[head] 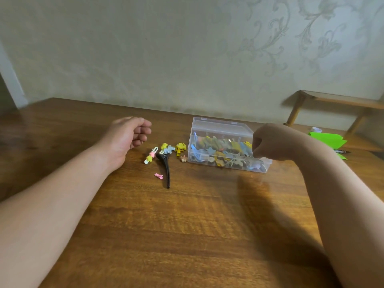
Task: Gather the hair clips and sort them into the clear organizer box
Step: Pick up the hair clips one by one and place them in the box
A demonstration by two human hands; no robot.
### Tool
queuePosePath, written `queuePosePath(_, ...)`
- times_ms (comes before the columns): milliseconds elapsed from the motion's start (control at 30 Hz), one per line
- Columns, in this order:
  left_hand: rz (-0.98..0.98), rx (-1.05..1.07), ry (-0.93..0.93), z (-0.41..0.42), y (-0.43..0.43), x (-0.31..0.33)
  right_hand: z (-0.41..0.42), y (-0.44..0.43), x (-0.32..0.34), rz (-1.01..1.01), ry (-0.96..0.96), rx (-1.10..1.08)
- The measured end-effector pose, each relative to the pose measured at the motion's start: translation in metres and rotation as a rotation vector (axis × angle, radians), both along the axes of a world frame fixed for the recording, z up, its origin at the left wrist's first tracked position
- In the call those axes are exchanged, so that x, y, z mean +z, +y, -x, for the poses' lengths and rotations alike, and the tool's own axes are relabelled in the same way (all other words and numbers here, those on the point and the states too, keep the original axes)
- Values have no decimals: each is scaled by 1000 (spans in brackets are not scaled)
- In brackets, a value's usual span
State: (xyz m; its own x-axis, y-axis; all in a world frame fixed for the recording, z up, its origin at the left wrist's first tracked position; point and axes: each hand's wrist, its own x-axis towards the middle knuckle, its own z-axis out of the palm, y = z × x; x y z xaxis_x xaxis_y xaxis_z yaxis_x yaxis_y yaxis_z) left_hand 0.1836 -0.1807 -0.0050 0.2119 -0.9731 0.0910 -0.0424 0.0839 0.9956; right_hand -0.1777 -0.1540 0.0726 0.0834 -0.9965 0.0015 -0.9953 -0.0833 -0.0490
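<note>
A clear organizer box (220, 125) stands on the wooden table (187, 225), filled with several coloured hair clips. My right hand (274, 142) hovers over its front right corner, fingers curled down and pinching a thin silver hair clip (244, 156). Left of the box lie loose clips: a long black clip (166, 170), a small pink clip (159, 176), a white clip with pink and yellow shapes (151, 156), a yellow and blue cluster (168, 149), a yellow clip (180, 148) and a tiny brown one (183, 159). My left hand (128, 136) rests left of them, fingers loosely curled, holding nothing.
Green paper (326, 140), a dark pen (341, 151) and a small white roll (315, 129) lie right of the box. A wooden rack (332, 100) stands at the back right against the patterned wall. The table's near half is bare wood.
</note>
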Motion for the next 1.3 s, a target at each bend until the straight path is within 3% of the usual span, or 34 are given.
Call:
queuePosePath(100,-4,3,0,2,2,2,-7,1,0,72,-30,42)
queuePosePath(267,1,8,-12,6,7,4,-57,12,-4,346,-248,231)
queuePosePath(433,0,22,-23,9,10,6,-115,34,-30,395,-277,495)
queuePosePath(700,5,20,-44,11,10,7,-162,31,-64,431,-97,665)
queuePosePath(967,-6,56,36,8,9,7,-191,13,-44,372,184,710)
queuePosePath(1067,-21,73,76,6,8,8,-198,11,-42,393,208,756)
queuePosePath(1200,-30,56,205,-2,5,6,-195,6,-39,454,36,744)
queuePosePath(1300,-33,72,274,-1,2,7,-169,2,-25,495,-262,594)
